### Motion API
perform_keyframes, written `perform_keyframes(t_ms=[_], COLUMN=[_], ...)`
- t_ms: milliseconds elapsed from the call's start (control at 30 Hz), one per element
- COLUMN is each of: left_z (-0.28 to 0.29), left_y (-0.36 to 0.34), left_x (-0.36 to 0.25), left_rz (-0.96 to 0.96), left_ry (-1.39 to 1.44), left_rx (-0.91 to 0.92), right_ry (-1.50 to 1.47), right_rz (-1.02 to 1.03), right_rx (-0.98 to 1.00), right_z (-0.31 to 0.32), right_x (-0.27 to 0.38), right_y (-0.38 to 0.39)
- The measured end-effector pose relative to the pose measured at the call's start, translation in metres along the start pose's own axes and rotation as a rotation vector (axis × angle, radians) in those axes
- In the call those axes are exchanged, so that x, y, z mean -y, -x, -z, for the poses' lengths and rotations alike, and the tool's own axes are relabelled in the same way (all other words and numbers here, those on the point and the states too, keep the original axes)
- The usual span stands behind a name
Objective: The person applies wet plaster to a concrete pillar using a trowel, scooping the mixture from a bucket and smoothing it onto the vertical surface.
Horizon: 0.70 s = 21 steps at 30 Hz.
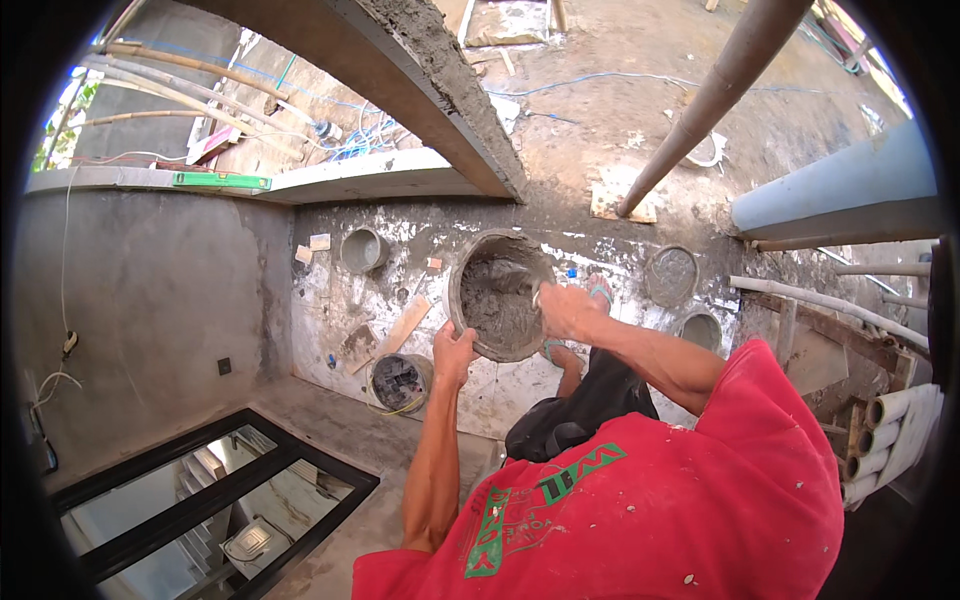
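A large round bucket (458, 300) coated in grey mortar is in front of me, its mouth facing up. Wet grey mortar (495, 308) lies inside it. My left hand (455, 352) is closed on the bucket's near left rim. At the right side of the mouth, my right hand (570, 310) is closed round the handle of a tool that reaches into the mortar. The tool's working end is smeared with mortar, so I cannot make out its kind.
Smaller buckets stand around: a grey one (362, 250), a dark-filled one (398, 382), and others (672, 275) at right. A wooden board (405, 325) lies at left. A bamboo pole (715, 105) slants beyond. A green level (222, 181) rests on the wall ledge. A black-framed window (310, 455) is lower left.
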State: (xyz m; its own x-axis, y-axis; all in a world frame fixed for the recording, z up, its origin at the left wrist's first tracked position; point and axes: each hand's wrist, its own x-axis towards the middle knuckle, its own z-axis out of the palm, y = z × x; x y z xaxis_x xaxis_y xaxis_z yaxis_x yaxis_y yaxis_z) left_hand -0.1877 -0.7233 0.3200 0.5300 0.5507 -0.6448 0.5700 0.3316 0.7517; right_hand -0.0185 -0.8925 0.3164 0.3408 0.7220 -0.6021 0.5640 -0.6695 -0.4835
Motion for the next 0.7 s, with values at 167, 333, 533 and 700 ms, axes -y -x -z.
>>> perform_keyframes(t_ms=[167,333,533,700], left_z=[-0.012,-0.001,0.006,0.014], left_y=[-0.009,0.005,0.003,-0.009], left_x=[0.001,0.009,0.026,0.033], left_rz=[-0.068,-0.055,-0.038,-0.043], left_ry=[-0.044,-0.03,0.255,0.402], left_rx=[0.025,-0.017,0.044,0.038], right_ry=[0.117,-0.29,-0.712,-0.702], right_rz=[0.052,0.202,-0.209,-0.103], right_rx=[-0.046,0.353,0.55,0.365], right_z=[-0.016,0.001,0.011,0.029], right_x=[-0.018,-0.001,-0.036,-0.018], right_y=[-0.025,-0.017,-0.007,-0.003])
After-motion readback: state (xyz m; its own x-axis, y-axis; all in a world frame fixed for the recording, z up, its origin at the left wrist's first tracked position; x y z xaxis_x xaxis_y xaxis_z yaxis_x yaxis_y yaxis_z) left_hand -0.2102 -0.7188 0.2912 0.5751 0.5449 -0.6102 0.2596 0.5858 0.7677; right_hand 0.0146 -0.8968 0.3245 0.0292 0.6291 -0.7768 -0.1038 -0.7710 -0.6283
